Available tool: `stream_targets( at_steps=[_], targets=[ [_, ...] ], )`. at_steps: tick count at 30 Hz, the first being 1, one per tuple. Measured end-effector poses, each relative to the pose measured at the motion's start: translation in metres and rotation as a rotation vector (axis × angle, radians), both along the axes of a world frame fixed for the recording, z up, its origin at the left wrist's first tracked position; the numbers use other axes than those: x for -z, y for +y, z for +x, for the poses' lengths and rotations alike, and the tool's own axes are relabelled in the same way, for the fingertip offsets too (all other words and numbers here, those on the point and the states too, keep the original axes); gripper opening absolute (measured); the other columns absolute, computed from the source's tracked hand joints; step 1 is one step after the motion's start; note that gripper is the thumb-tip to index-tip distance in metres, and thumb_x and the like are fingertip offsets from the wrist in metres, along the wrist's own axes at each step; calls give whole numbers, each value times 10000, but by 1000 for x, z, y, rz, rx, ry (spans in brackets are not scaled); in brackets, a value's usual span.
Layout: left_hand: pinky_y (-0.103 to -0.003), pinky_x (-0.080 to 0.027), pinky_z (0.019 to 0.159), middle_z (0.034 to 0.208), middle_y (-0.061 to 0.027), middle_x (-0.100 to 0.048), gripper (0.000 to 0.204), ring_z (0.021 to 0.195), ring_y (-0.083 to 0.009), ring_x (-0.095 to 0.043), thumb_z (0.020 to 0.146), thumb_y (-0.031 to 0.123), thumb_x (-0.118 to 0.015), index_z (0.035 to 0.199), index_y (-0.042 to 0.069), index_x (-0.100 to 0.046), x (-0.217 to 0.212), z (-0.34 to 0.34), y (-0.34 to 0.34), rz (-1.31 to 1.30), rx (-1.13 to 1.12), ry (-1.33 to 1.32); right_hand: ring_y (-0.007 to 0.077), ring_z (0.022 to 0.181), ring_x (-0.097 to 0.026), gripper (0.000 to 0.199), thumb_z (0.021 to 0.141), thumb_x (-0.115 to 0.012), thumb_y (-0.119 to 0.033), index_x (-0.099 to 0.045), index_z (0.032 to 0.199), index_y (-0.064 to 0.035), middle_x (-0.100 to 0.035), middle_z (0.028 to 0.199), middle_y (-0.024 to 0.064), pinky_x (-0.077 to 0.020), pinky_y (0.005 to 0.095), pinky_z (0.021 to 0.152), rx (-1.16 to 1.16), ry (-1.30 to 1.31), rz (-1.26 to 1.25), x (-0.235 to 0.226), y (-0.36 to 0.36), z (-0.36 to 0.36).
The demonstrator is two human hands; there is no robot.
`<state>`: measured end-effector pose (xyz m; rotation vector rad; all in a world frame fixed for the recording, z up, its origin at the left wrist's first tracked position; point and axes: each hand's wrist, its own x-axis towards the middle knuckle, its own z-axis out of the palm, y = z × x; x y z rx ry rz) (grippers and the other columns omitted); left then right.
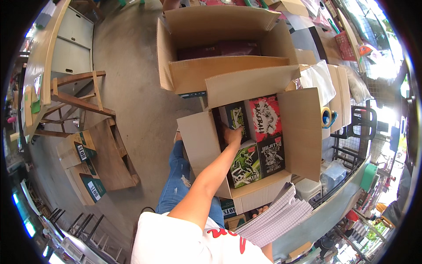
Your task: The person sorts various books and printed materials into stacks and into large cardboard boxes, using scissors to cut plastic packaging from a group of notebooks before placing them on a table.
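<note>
My left hand (232, 134) reaches down into an open cardboard box (300, 127). Its thumb lies over the near end of a black and green notebook (238, 115) at the box's far left, while the other fingers are partly hidden at its side. Other notebooks fill the rest: a red and white one (265, 116), a black and green one with a player figure (246, 166) and a black one with a white figure (273, 156). Low on the right, my right hand (260, 212) grips a thick sheaf of grid-ruled paper (281, 218), bent and fanned at its edges.
Beyond stands a larger open carton (228, 66) with dark red packs inside. Small cartons (90, 185) sit on the left by a wooden board (107, 154) and a wooden trestle (79, 88). A tape roll (325, 118) and a grey stool (308, 188) are on the right.
</note>
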<state>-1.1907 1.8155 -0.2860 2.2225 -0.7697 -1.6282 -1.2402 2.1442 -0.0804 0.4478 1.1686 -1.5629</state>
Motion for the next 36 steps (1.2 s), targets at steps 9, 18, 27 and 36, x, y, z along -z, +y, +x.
stream_targets(
  at_steps=[9,18,27,36],
  targets=[
    [-430,-418,990,1300,-259,-517,1017,1159,-361,-543,583,376,-872,1366,-34,-369,37,12,0,-137,82,-140,304,1038,-618,806,517,-770,-257,-539,1251,-18,-641,1148,137,-492,401,931,41,40,-8,-8,-7,8],
    [-470,-500,839,1032,-271,-643,769,964,-394,-637,621,445,-853,1138,-20,-529,0,30,-17,-110,232,-143,303,1036,-619,795,528,-765,-271,-541,1249,-19,-643,1143,136,-497,406,925,125,106,-109,-18,-9,9],
    [-409,-534,860,1086,-175,-655,586,975,-276,-657,733,238,-802,1177,-44,-543,-150,120,-23,62,132,849,303,1034,-620,785,540,-759,-284,-543,1248,-21,-645,1137,136,-503,411,919,221,187,-350,-50,-49,12],
    [-393,-470,908,1106,-65,-545,368,974,-222,-546,954,307,-529,1210,48,-474,-318,298,-102,549,-6,1837,302,1032,-621,775,552,-754,-298,-545,1246,-22,-647,1132,135,-508,416,914,152,130,-572,-62,-201,96]
  ],
)
